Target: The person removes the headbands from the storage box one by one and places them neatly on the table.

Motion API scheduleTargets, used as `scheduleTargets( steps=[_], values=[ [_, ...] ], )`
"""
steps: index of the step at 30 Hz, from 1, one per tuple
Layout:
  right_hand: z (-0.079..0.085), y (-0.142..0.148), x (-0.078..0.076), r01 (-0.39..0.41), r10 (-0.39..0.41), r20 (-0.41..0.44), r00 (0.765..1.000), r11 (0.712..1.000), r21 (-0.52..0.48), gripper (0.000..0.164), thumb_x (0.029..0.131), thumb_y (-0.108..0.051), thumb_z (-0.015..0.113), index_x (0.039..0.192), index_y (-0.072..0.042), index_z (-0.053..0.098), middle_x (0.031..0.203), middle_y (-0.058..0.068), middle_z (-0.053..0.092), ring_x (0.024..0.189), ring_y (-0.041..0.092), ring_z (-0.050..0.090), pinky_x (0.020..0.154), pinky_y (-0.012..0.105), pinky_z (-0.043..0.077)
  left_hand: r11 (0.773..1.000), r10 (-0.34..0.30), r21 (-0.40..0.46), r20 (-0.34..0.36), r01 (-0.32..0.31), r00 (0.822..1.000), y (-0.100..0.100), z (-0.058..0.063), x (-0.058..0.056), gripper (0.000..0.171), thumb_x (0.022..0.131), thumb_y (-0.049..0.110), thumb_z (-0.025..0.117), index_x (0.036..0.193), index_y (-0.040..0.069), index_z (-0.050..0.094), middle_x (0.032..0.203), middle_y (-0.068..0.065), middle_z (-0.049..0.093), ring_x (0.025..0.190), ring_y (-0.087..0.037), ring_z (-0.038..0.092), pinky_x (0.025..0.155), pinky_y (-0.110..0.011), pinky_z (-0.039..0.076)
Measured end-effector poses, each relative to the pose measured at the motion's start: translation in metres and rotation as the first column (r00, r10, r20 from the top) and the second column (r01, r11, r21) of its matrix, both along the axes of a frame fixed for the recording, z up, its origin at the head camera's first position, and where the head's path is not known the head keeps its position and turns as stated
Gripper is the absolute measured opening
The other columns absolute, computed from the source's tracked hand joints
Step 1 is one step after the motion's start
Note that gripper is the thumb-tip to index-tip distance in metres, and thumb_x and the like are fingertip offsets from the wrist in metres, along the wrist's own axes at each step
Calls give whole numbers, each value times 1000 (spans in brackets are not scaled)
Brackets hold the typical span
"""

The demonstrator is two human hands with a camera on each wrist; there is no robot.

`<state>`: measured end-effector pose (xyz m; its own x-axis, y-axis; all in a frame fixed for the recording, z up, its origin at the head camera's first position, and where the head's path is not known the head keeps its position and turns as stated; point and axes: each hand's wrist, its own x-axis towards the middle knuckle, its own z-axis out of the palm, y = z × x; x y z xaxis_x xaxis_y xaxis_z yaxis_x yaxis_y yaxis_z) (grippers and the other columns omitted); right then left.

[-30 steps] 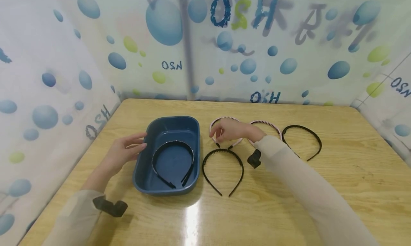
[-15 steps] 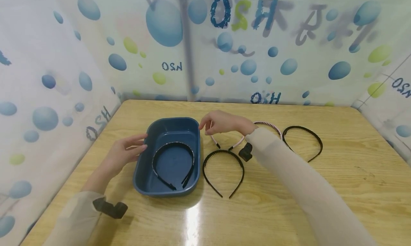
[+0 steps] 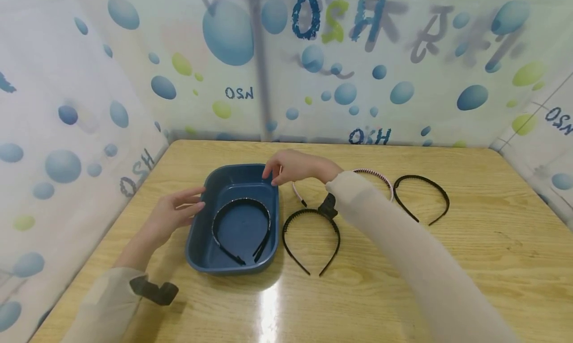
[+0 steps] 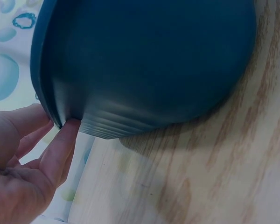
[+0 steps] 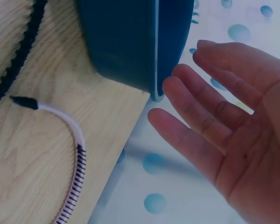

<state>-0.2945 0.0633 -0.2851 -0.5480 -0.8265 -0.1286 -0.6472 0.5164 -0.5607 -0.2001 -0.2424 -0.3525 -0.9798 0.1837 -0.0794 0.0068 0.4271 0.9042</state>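
Note:
My left hand pinches the left rim of a blue plastic basin; in the left wrist view one digit presses its outer wall while others go behind the rim. My right hand hovers at the basin's far right corner, fingers loosely bent and holding nothing. In the right wrist view its fingertips are right at the rim. A sparkly black headband lies in the basin. Below the right wrist, a pink-and-white toothed headband lies on the table, partly hidden in the head view.
A black toothed headband lies just right of the basin. Farther right are another pink toothed headband, partly covered by the sleeve, and a black one. A patterned curtain stands behind the wooden table.
My right hand has moved left from over the nearer pink headband to the basin's far right corner. The left hand, basin and headbands have stayed put.

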Motion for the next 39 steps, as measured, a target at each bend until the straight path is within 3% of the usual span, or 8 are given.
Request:
scheduleTargets(
  steps=[7, 15, 28, 33, 39],
  values=[
    [0, -12, -3, 5, -6, 36, 999, 1000, 23, 28, 89, -7, 59, 116, -4, 61, 88, 6, 64, 78, 17, 59, 64, 28, 50, 1000, -1, 12, -4, 1, 1000, 0, -1, 0, 56, 92, 23, 58, 139, 1, 37, 127, -28, 43, 107, -20, 53, 81, -30, 49],
    [-4, -19, -6, 39, -42, 90, 995, 998, 40, 29, 89, -6, 58, 118, -2, 60, 92, 7, 63, 80, 25, 59, 66, 34, 51, 1000, -3, 16, 4, 3, 1000, 1, -2, 0, 56, 92, 23, 57, 140, 2, 36, 128, -28, 42, 108, -21, 52, 82, -30, 49],
    [-6, -33, -13, 24, -28, 80, 996, 998, 54, 30, 88, -6, 59, 118, -3, 61, 86, 6, 63, 71, 28, 57, 53, 26, 47, 1000, 1, 28, 12, -1, 1000, 0, -2, -2, 57, 91, 24, 59, 139, 1, 37, 128, -27, 42, 105, -15, 54, 81, -29, 49],
    [-5, -40, -13, 17, -24, 88, 996, 997, 75, 30, 88, -8, 59, 118, -4, 60, 88, 6, 63, 83, 32, 58, 56, 32, 51, 1000, 2, 25, 13, -2, 1000, -1, -3, -2, 58, 91, 26, 59, 138, 1, 38, 127, -27, 42, 104, -15, 54, 81, -29, 49],
    [-4, -49, -12, 16, -26, 108, 994, 996, 92, 30, 89, -9, 59, 119, -6, 60, 89, 8, 64, 83, 32, 57, 62, 35, 51, 1000, -1, 17, 3, 1, 1000, -2, -5, -3, 57, 91, 26, 60, 138, 2, 39, 126, -27, 44, 104, -16, 54, 81, -29, 49]
  ],
)
